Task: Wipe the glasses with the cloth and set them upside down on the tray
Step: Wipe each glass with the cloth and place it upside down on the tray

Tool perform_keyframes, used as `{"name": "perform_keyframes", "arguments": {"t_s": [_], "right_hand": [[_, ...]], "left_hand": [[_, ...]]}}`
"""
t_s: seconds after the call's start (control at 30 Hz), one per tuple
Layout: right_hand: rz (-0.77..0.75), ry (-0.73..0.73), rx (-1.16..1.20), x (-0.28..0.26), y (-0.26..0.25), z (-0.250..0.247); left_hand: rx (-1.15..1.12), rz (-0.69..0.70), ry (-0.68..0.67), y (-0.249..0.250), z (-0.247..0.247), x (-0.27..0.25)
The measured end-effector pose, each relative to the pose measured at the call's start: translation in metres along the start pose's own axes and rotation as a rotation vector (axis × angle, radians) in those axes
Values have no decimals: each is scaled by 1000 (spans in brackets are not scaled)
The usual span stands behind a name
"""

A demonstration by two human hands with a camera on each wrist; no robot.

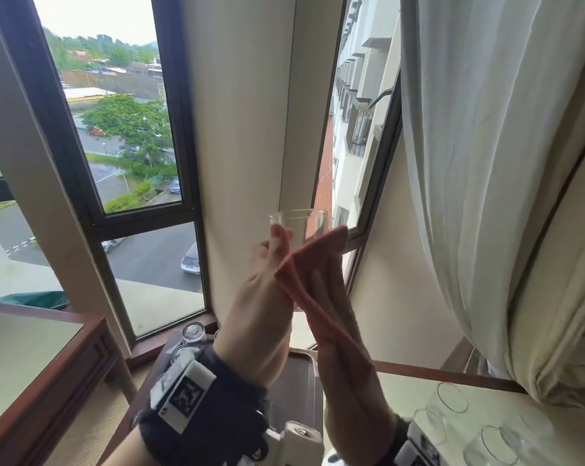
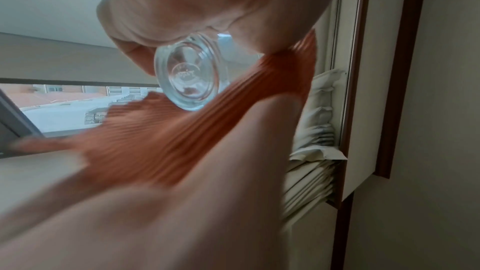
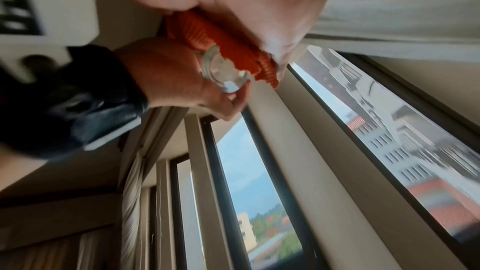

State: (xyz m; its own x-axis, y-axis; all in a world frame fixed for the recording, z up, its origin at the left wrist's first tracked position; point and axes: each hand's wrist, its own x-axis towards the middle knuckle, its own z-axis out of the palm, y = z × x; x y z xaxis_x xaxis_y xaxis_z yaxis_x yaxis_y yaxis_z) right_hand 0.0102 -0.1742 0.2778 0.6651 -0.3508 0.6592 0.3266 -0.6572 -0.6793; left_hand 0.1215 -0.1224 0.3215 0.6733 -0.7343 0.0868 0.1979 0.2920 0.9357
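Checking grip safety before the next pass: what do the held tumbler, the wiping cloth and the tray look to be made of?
Tumbler: clear glass, glossy; the window shows through its thick moulded base.
Cloth: orange ribbed fabric, matte, folding softly over the right hand; possibly microfibre, not certain.
Tray: dark brown with a raised, rounded rim; wood or plastic, cannot tell.
The left hand holds the tumbler.

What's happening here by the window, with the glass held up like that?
A person is cleaning drinking glasses. The left hand holds a clear glass up toward the window, while the right hand, draped in an orange cloth, presses against the glass to wipe it. Below, a few glasses already stand upside down on a dark tray. More glasses wait mouth up on the table to the right.
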Motion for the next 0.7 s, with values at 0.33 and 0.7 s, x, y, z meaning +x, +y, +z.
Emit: {"name": "perform_keyframes", "arguments": {"t_s": [0.33, 0.7], "right_hand": [[684, 159, 335, -5, 22, -21], [-99, 28, 32, -10, 1, -1]], "left_hand": [[-5, 55, -158, -2, 15, -25], [-59, 4, -3, 16, 8, -9]]}}
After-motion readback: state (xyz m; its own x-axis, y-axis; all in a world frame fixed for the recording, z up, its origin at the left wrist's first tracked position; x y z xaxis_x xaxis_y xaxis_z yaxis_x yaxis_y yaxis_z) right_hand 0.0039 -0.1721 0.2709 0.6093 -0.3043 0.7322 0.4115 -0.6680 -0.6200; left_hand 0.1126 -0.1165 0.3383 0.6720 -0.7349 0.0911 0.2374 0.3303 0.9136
